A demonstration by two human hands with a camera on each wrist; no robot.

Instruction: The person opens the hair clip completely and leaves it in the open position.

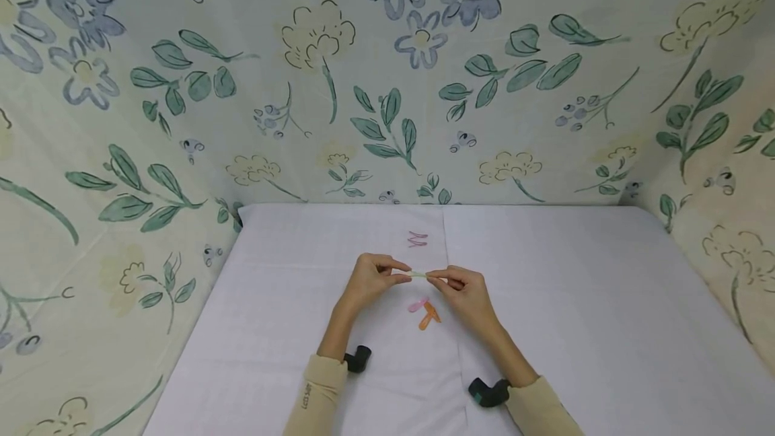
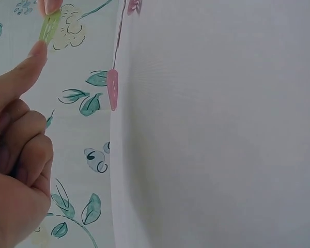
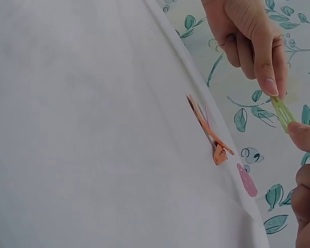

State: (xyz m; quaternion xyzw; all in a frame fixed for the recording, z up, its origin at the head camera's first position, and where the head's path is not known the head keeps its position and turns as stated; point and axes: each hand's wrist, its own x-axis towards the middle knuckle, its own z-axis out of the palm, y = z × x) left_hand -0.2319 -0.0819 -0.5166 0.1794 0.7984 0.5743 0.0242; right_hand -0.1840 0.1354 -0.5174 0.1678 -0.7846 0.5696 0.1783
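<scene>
A light green snap hair clip (image 1: 419, 275) is stretched between the two hands above the white-covered table. My left hand (image 1: 371, 280) pinches one end of it between thumb and finger, and my right hand (image 1: 465, 293) pinches the opposite end. In the right wrist view the green clip (image 3: 283, 114) runs from fingertip to fingertip, its ends hidden by them. Nearer to me, just below the hands, lie an orange hair clip (image 1: 429, 315) and a pink hair clip (image 1: 417, 305), close together. Beyond the hands are dark pink clips (image 1: 417, 239) with their arms spread apart.
White cloth (image 1: 563, 301) covers the table, with a crease running front to back near the middle. Floral fabric (image 1: 387, 86) hangs behind and at both sides. A black device (image 1: 360, 359) sits by the left wrist and another black device (image 1: 489, 393) by the right.
</scene>
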